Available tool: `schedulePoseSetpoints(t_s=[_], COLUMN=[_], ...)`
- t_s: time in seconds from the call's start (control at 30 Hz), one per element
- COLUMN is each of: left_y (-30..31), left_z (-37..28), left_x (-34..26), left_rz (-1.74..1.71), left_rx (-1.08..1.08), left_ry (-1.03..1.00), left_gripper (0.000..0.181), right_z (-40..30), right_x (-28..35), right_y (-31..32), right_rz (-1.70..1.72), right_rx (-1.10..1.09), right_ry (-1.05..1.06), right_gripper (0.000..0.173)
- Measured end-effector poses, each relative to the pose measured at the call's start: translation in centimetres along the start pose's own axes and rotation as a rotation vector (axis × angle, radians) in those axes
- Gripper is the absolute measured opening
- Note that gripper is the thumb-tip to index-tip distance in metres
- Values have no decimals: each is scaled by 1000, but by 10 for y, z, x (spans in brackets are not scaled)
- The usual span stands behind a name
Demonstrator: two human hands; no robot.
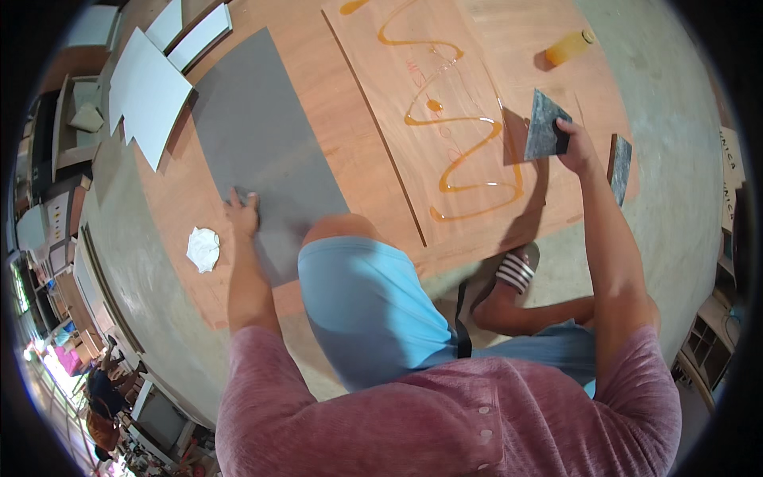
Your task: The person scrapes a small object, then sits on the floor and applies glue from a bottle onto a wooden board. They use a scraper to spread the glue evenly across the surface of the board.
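My left hand point(242, 216) rests with fingers spread on a dark grey sheet point(262, 131) near its left edge. Held between thumb and fingers of my right hand point(577, 143) is a thin dark spreader plate point(543, 128), tilted above the right edge of a plywood panel point(393, 107). Amber glue point(477, 186) lies on that panel in a looping zigzag bead, with red handwriting beneath it. A bottle point(569, 47) of amber liquid stands or lies beyond the plate; which one I cannot tell.
A crumpled white cloth or paper point(203, 250) lies left of my left hand. White board offcuts point(146, 89) sit at the upper left. A narrow dark block point(620, 167) is near the base board's right edge. Another person point(107, 393) is far off at the lower left.
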State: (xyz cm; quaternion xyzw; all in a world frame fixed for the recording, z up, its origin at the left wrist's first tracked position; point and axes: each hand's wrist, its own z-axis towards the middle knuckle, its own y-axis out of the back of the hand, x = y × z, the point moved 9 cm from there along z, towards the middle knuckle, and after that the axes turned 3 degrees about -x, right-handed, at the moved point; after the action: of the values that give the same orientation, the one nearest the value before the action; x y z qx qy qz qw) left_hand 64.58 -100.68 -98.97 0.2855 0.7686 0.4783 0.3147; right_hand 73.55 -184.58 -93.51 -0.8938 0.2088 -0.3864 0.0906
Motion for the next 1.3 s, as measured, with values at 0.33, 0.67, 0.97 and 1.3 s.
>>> schedulePoseSetpoints(t_s=[0.33,0.67,0.97,1.3], left_y=[-18,-25,-23,2], left_z=[-123,-154,-160,-77], left_x=[-101,-176,-188,-199], left_rz=[164,133,104,-60], left_rx=[10,109,73,-445], left_ry=[82,156,70,-371], left_gripper=[125,120,103,64], right_z=[10,5,27,-6], right_x=[-4,7,2,53], right_y=[-5,-32,-18,-57], right_rz=[13,-9,-49,-504], right_rx=[40,105,190,-127], right_ry=[-7,14,13,284], right_gripper=[29,35,47,28])
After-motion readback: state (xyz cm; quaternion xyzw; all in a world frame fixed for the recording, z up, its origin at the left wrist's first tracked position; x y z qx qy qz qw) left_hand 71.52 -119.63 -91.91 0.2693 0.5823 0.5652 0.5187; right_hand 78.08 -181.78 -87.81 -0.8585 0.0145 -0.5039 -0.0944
